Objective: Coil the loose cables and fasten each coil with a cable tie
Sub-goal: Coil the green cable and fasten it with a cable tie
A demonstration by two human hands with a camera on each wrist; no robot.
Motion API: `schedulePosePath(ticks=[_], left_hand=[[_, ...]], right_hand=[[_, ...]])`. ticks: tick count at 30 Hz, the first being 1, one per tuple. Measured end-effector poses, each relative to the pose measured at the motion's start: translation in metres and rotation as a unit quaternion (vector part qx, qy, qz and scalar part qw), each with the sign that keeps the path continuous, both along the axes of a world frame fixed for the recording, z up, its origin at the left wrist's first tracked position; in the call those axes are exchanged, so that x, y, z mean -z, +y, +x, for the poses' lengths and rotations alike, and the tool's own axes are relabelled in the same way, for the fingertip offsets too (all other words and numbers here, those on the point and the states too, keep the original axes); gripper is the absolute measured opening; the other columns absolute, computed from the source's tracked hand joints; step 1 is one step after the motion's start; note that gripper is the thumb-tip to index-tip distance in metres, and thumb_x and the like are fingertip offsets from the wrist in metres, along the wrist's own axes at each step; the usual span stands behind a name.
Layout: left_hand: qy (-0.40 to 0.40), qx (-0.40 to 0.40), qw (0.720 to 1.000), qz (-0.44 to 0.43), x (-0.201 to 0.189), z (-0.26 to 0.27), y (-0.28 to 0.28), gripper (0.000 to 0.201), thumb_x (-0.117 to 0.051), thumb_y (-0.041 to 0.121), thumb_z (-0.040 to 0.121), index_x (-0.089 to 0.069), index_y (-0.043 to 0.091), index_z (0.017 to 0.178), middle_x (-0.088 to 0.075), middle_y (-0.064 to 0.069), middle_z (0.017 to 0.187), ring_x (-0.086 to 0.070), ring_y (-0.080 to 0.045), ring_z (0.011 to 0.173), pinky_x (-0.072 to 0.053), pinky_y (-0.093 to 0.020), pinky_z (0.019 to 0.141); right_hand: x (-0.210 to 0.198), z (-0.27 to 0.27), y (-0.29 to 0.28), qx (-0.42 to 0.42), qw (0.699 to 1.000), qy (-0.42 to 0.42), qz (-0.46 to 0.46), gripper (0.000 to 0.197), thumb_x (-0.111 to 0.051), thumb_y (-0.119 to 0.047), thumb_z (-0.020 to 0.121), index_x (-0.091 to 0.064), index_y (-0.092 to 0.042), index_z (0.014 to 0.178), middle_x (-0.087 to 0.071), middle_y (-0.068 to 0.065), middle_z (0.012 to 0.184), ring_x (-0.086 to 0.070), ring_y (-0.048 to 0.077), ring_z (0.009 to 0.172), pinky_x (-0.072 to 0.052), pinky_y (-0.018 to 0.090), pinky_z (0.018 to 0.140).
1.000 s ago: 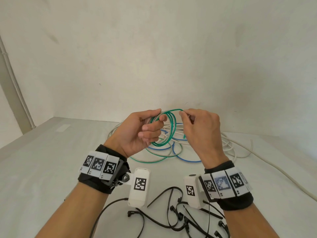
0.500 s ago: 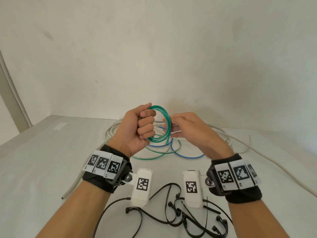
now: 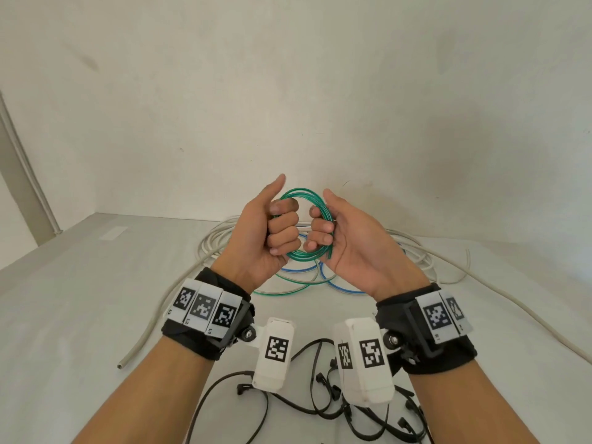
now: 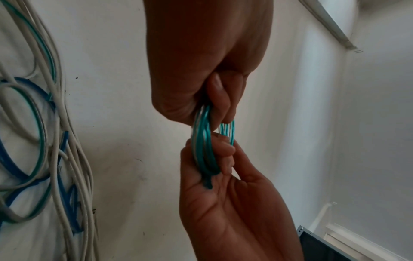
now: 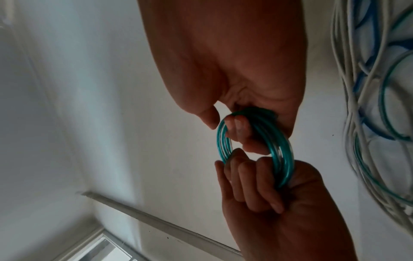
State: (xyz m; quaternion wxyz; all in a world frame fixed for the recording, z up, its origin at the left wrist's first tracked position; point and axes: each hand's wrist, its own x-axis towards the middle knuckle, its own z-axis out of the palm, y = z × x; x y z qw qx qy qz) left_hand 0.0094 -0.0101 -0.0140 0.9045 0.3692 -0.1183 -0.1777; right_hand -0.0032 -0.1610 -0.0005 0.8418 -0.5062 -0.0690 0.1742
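Observation:
A small coil of green cable (image 3: 302, 193) is held up above the table, between both hands. My left hand (image 3: 282, 232) grips the coil's left side with its fingers curled through the loop and its thumb pointing up. My right hand (image 3: 320, 233) has its fingers curled round the right side, palm toward me. The left wrist view shows the green coil (image 4: 204, 146) squeezed between the left hand (image 4: 208, 79) above and the right hand (image 4: 223, 194) below. A short cut end of the coil (image 4: 209, 183) lies on the right palm. In the right wrist view the green coil (image 5: 283, 159) forms a clear ring.
Loose white cables (image 3: 221, 241), a blue cable (image 3: 339, 285) and a green-and-white cable (image 3: 282, 291) lie tangled on the white table behind my hands. Several black cable ties (image 3: 320, 408) lie near my wrists. One long white cable (image 3: 512, 310) trails off to the right.
The right hand went from pinching the top of the coil to curling its fingers round the coil's right side, palm turned toward me. The left thumb lifted off and both hands rose a little.

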Motion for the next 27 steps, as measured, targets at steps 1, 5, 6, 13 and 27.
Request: schedulePosePath(ticks=[1, 5, 6, 13, 27], left_hand=[[0.007, 0.0, 1.0, -0.007, 0.001, 0.001, 0.001, 0.049, -0.051, 0.045, 0.096, -0.031, 0.025, 0.057, -0.004, 0.009, 0.05, 0.0, -0.012, 0.04, -0.004, -0.022, 0.039], [0.02, -0.011, 1.0, 0.005, 0.004, 0.003, 0.002, 0.047, -0.051, 0.033, 0.096, -0.03, 0.025, 0.055, -0.004, 0.009, 0.049, 0.0, -0.012, 0.04, -0.004, -0.022, 0.038], [0.02, -0.009, 1.0, 0.009, 0.004, 0.002, 0.002, 0.046, -0.052, 0.033, 0.094, -0.03, 0.025, 0.054, -0.004, 0.009, 0.048, 0.0, -0.012, 0.04, -0.004, -0.022, 0.038], [0.015, -0.007, 1.0, 0.026, 0.001, -0.001, -0.001, 0.047, -0.057, 0.035, 0.091, -0.026, 0.027, 0.057, -0.004, 0.009, 0.048, 0.0, -0.011, 0.039, -0.004, -0.024, 0.041], [-0.03, -0.111, 0.992, 0.06, 0.002, -0.005, -0.015, 0.049, -0.041, 0.04, 0.109, -0.033, 0.022, 0.064, -0.013, 0.006, 0.055, -0.015, -0.009, 0.042, -0.027, -0.021, 0.039]], right_hand=[[0.0, -0.001, 0.001, -0.002, 1.0, -0.007, -0.013, 0.037, -0.044, -0.04, 0.11, -0.052, -0.012, 0.087, -0.031, -0.002, 0.065, -0.032, 0.012, 0.054, -0.046, 0.027, 0.058], [0.002, 0.0, 0.0, 0.047, 0.988, -0.084, -0.123, 0.036, -0.041, -0.031, 0.112, -0.056, -0.007, 0.089, -0.043, 0.003, 0.062, -0.044, 0.016, 0.054, -0.054, 0.03, 0.06], [0.002, -0.001, -0.002, 0.06, 0.979, -0.109, -0.16, 0.036, -0.042, -0.029, 0.112, -0.06, -0.005, 0.092, -0.051, 0.005, 0.064, -0.051, 0.019, 0.056, -0.057, 0.032, 0.064], [-0.002, 0.0, -0.014, 0.115, 0.95, -0.185, -0.224, 0.033, -0.046, -0.02, 0.111, -0.072, 0.001, 0.106, -0.077, 0.014, 0.088, -0.077, 0.029, 0.089, -0.061, 0.042, 0.092], [-0.001, 0.001, -0.002, 0.064, 0.998, -0.007, -0.004, 0.039, -0.039, -0.032, 0.111, -0.05, -0.014, 0.078, -0.027, -0.005, 0.061, -0.025, 0.012, 0.053, -0.033, 0.027, 0.06]])
